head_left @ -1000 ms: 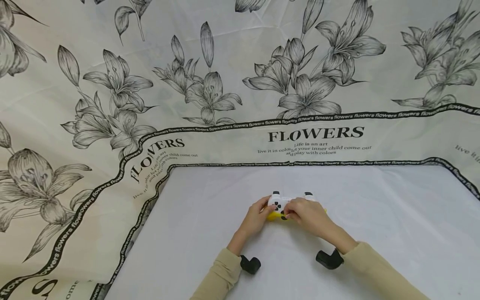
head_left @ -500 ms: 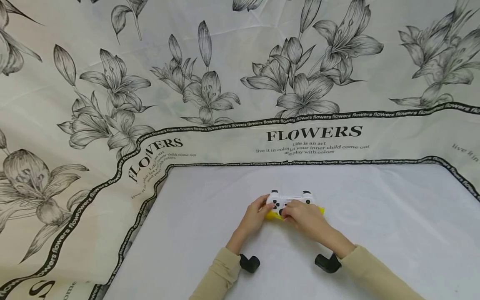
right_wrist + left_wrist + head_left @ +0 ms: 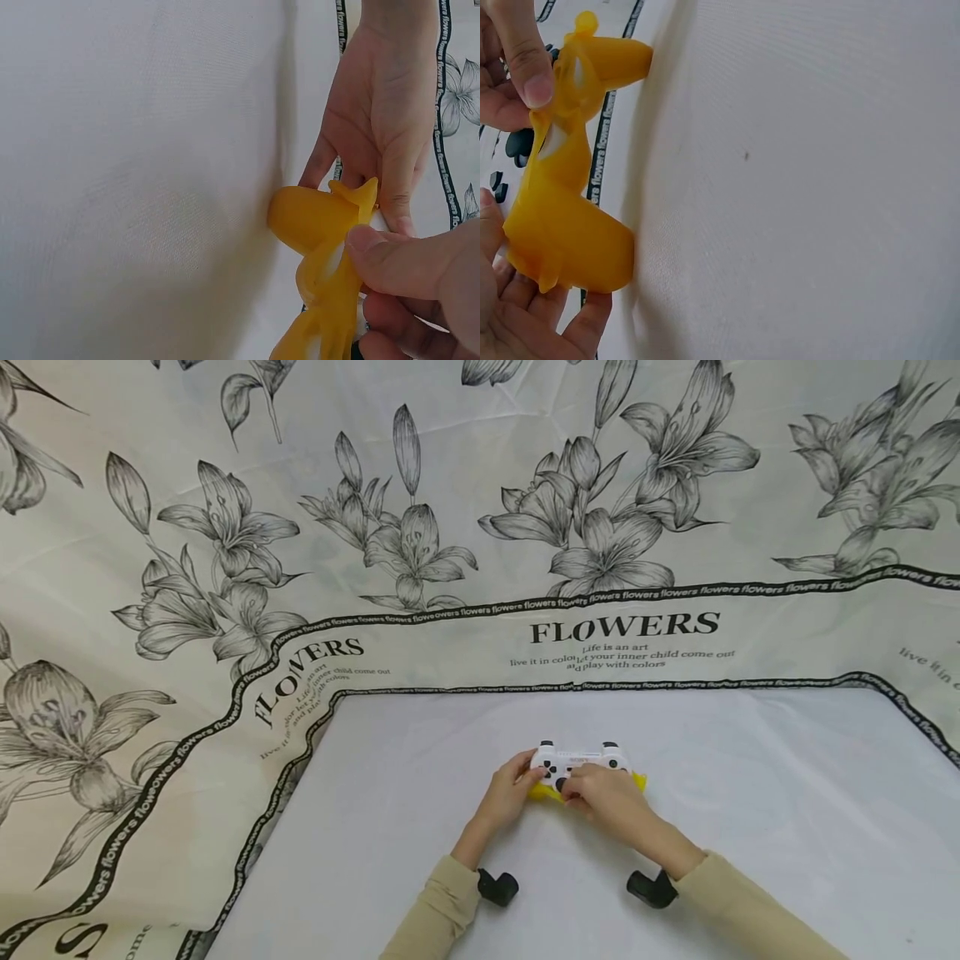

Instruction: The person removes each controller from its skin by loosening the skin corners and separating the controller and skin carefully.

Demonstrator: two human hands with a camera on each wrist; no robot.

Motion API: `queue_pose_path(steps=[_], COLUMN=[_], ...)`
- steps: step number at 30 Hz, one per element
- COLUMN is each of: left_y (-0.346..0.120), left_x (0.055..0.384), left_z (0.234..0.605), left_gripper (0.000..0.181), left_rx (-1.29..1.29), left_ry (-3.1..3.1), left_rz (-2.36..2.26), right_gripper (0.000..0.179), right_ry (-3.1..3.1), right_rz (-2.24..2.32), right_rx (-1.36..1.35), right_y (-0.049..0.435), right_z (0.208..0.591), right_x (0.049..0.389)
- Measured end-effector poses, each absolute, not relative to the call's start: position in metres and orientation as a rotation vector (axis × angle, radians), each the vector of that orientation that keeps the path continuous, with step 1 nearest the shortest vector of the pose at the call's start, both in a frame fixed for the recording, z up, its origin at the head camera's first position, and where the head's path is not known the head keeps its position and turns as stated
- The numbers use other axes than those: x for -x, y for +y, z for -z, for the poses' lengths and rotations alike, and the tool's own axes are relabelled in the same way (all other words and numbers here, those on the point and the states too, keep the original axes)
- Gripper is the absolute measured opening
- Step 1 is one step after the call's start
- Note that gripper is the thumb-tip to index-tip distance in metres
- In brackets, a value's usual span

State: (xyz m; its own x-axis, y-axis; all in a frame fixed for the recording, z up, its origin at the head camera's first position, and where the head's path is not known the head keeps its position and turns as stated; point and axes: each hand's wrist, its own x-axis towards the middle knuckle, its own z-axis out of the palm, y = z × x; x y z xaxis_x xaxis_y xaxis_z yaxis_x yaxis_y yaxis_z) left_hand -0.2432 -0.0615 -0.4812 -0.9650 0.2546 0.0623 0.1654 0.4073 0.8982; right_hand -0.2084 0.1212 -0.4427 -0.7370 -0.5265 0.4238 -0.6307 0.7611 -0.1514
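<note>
A white game controller (image 3: 592,757) with black buttons is held over the table, with a yellow silicone cover (image 3: 577,232) partly around its underside and grips. My left hand (image 3: 504,793) holds the controller's left end; in the left wrist view its fingers lie under the covered grip. My right hand (image 3: 611,797) reaches across the controller's middle. In the right wrist view, the right thumb (image 3: 405,262) and fingers pinch the cover's edge near its centre. White controller shell shows through gaps in the cover. The right hand hides part of the controller's front.
A white-covered table (image 3: 390,793) lies beneath the hands. Behind and to the left hangs a floral-printed cloth (image 3: 450,552) with black lettered borders. Black curved pieces (image 3: 498,887) sit at both wrists.
The right hand has shifted slightly down and left, showing more of the controller's right side and the yellow cover there. The left hand keeps its hold.
</note>
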Motion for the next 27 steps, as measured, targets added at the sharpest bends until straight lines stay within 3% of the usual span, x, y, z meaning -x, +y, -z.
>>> queue_pose_path(steps=[15, 27], left_y=[-0.067, -0.084], left_x=[0.246, 0.259], left_z=[0.483, 0.480], left_gripper=[0.044, 0.051], left_rx=[-0.447, -0.606], left_ry=[2.548, 2.324], left_rz=[-1.608, -1.570], right_gripper=[0.011, 0.012], right_ry=[-2.600, -2.393], right_rz=[-0.560, -0.946], right_rx=[-0.864, -0.443], right_y=[0.131, 0.169], right_z=[0.441, 0.443], right_x=[0.200, 0.201])
